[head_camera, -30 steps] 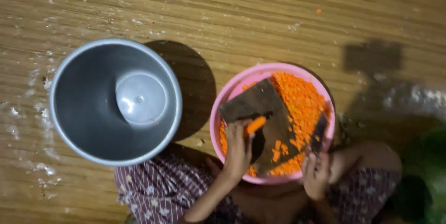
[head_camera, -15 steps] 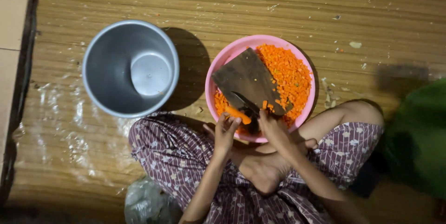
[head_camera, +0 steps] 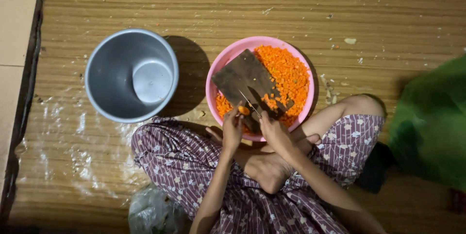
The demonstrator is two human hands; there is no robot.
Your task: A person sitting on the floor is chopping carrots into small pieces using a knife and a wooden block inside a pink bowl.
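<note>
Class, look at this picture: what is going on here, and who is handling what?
A person sits cross-legged on a woven mat. The left hand steadies a small carrot piece on a dark wooden board that rests across a pink bowl. The right hand holds a knife against it. Diced carrot fills the bowl. A grey metal pot stands to the left.
</note>
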